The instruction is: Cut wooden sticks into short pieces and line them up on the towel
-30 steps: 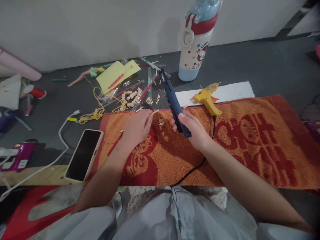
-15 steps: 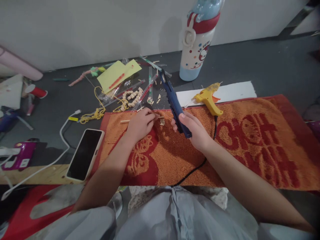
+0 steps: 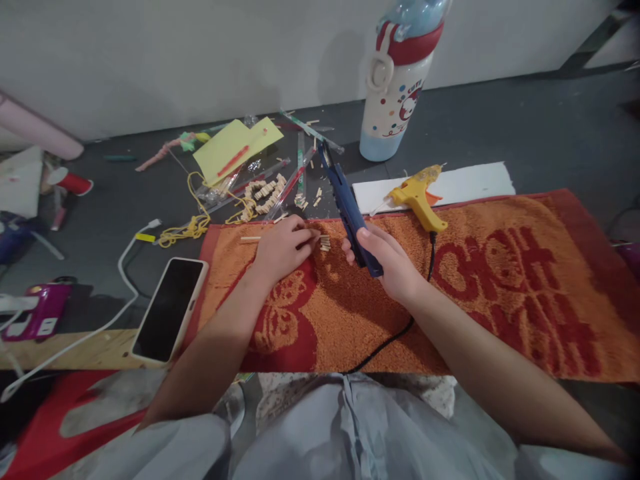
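My left hand [image 3: 283,247] rests on the orange towel with its fingers closed on a thin wooden stick [image 3: 251,239]. The stick pokes out to the left of the hand, and the fingers hide its middle. Just right of those fingertips lie several short cut wooden pieces [image 3: 325,245]. My right hand [image 3: 393,260] grips a long blue hand tool [image 3: 349,207], its far end pointing up and away. That tool has a dark lower part and some metal near the tip; its exact kind is unclear. Its tip is apart from the stick.
An orange and red towel [image 3: 360,320] covers the front. Behind it are a yellow glue gun [image 3: 423,197] on a white board [image 3: 470,183], a tall bottle [image 3: 395,100], a ring of wooden pieces [image 3: 265,197] and yellow paper [image 3: 225,150]. A phone [image 3: 170,310] lies left.
Both hands stay almost in place. The left fingers have shifted very slightly over the stick, and the view has moved a little.
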Demonstrator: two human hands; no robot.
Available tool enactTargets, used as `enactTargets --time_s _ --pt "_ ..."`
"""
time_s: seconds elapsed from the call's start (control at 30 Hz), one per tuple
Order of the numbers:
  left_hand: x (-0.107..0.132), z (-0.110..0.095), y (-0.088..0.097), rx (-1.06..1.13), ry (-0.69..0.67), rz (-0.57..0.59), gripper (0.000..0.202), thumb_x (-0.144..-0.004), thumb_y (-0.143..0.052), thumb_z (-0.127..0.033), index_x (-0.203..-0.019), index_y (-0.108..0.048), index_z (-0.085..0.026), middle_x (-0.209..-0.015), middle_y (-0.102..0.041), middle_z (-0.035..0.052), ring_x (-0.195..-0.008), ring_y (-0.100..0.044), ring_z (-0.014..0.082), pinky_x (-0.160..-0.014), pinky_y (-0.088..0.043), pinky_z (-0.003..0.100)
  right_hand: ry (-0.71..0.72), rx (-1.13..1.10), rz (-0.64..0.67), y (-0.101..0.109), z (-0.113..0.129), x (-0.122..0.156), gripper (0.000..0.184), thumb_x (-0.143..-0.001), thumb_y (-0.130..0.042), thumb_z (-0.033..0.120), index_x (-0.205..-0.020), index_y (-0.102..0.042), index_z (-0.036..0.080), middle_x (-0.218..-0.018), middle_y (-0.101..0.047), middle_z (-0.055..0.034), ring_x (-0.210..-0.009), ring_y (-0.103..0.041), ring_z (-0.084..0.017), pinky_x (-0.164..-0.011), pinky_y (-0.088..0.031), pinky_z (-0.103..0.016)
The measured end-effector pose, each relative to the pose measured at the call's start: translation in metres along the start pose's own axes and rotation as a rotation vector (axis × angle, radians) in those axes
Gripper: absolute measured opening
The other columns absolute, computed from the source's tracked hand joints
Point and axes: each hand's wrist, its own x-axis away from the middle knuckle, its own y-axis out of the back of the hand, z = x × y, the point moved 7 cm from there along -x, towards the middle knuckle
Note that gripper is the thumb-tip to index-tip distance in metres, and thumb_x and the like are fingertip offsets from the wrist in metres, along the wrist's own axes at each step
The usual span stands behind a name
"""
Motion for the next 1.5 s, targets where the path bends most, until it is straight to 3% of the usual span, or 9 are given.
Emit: enactTargets --time_s 0.57,0.7,0.83,0.97,1.17,1.5 --pt "-0.001 -0.003 0.000 0.004 0.044 0.004 0.028 -0.090 -0.050 -0.037 -0.089 -0.073 -0.021 -0.091 -0.064 0.0056 -0.081 -0.059 0.0149 -0.069 -0.045 0.028 -0.010 0.016 -0.021 -0.001 0.003 0.001 0.045 -0.070 -0.064 0.065 -0.070 -0.052 0.022 -0.066 -0.049 0.0019 -0.060 -0.047 -0.013 -0.055 -0.039 -0.026" --pt "-0.002 -0.002 0.003 0.073 0.040 0.059 0.022 -0.085 -0.054 -0.030 -0.095 -0.071 -0.020 -0.094 -0.062 0.0054 -0.084 -0.059 0.0153 -0.072 -0.047 0.028 -0.007 -0.028 -0.009 -0.001 0.003 0.001 0.043 -0.070 -0.066 0.062 -0.070 -0.053 0.021 -0.066 -0.049 0.0026 -0.060 -0.048 -0.011 -0.056 -0.039 -0.025" --pt "-0.001 -0.003 0.007 0.165 0.014 0.136 0.029 -0.078 -0.058 -0.023 -0.105 -0.067 -0.020 -0.101 -0.059 0.0050 -0.091 -0.059 0.0158 -0.080 -0.049 0.029 -0.019 -0.016 -0.044 0.001 0.001 -0.001 0.042 -0.071 -0.065 0.061 -0.074 -0.054 0.021 -0.069 -0.053 0.0020 -0.062 -0.051 -0.012 -0.059 -0.043 -0.026" --pt "-0.001 -0.002 0.008 0.170 0.027 0.151 0.026 -0.080 -0.056 -0.026 -0.103 -0.066 -0.019 -0.101 -0.058 0.0056 -0.092 -0.059 0.0169 -0.081 -0.050 0.031 -0.040 0.048 -0.093 0.003 -0.004 -0.002 0.041 -0.073 -0.062 0.062 -0.076 -0.053 0.022 -0.071 -0.056 0.0006 -0.068 -0.054 -0.015 -0.065 -0.045 -0.029" --pt "0.000 -0.001 0.005 0.152 0.035 0.155 0.027 -0.080 -0.055 -0.026 -0.104 -0.066 -0.020 -0.102 -0.058 0.0055 -0.092 -0.058 0.0174 -0.080 -0.049 0.031 -0.053 0.105 -0.081 0.002 -0.008 -0.002 0.039 -0.074 -0.061 0.060 -0.080 -0.056 0.022 -0.070 -0.054 0.0016 -0.063 -0.050 -0.015 -0.062 -0.042 -0.029" --pt "0.000 -0.002 0.004 0.134 0.026 0.171 0.025 -0.080 -0.056 -0.030 -0.101 -0.065 -0.019 -0.103 -0.058 0.0059 -0.092 -0.057 0.0176 -0.079 -0.048 0.030 -0.080 0.123 -0.087 0.003 -0.015 -0.003 0.041 -0.075 -0.060 0.062 -0.077 -0.056 0.022 -0.077 -0.061 -0.0009 -0.069 -0.055 -0.017 -0.066 -0.044 -0.031"
